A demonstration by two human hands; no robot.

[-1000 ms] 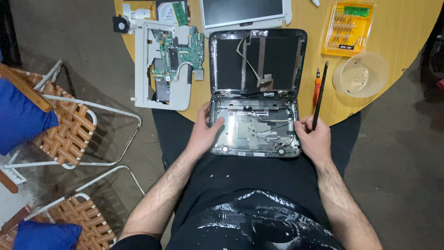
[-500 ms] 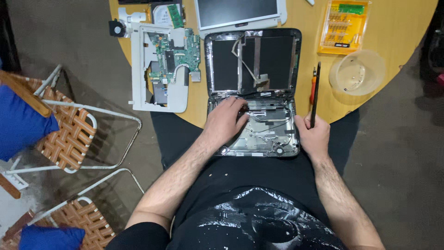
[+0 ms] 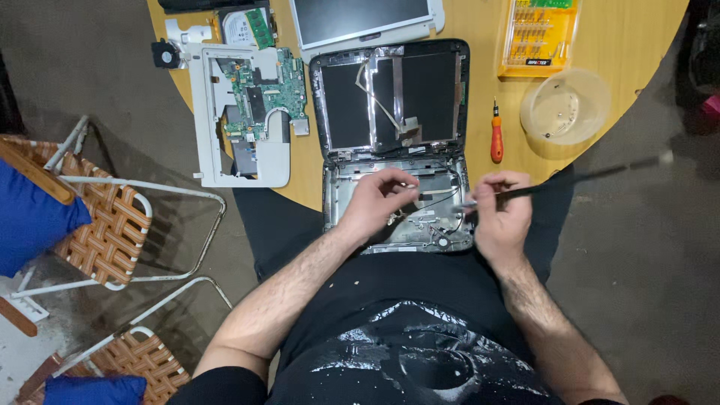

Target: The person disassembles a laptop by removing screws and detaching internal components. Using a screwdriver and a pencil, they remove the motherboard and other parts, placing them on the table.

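Note:
An opened small laptop shell [image 3: 394,112] lies on the round wooden table [image 3: 622,45], its grey base [image 3: 337,195] toward me over the table's edge. My left hand [image 3: 379,202] rests inside the base, fingers pinching near a thin black cable. My right hand [image 3: 502,214] holds a long thin black tool [image 3: 592,176], its tip pointing left into the base and its tail sticking out to the right, blurred.
A white case part with a green circuit board [image 3: 262,94] lies left of the laptop. A screen panel [image 3: 360,19], an orange bit set [image 3: 540,34], an orange screwdriver [image 3: 496,135] and a clear plastic bowl [image 3: 566,105] sit on the table. Woven chairs with blue cushions [image 3: 34,217] stand at left.
My right hand has picked up the black tool that lay at the laptop's right and swung it level over the base. My left hand shifted from the base's left edge to its middle.

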